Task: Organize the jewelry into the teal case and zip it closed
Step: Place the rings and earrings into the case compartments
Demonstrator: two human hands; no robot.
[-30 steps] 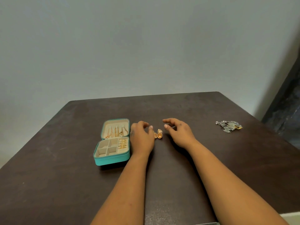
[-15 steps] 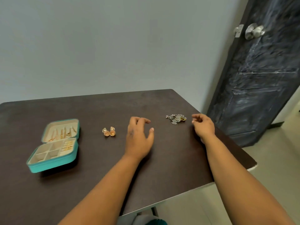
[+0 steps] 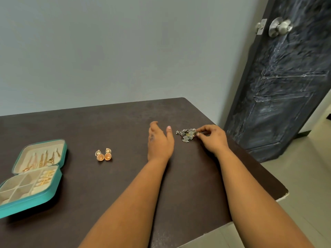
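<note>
The teal case (image 3: 35, 199) lies open at the left of the dark table (image 3: 111, 190), with gold chains in its lid and gold pieces in one of its compartments. Two orange-gold earrings (image 3: 103, 155) lie side by side on the table right of it. A silver-grey jewelry cluster (image 3: 187, 135) sits near the table's right edge. My right hand (image 3: 212, 138) pinches the cluster's right end with thumb and fingertips. My left hand (image 3: 159, 140) rests open just left of the cluster, not touching it.
The table's right edge and front right corner (image 3: 284, 192) are close to my right arm. A dark door (image 3: 286, 83) with a metal knob (image 3: 279, 27) stands beyond it. A plain grey wall is behind the table.
Both hands left the earrings and moved right as the view turned right. My right hand reached the silver cluster and now pinches it; my left hand came up beside it.
</note>
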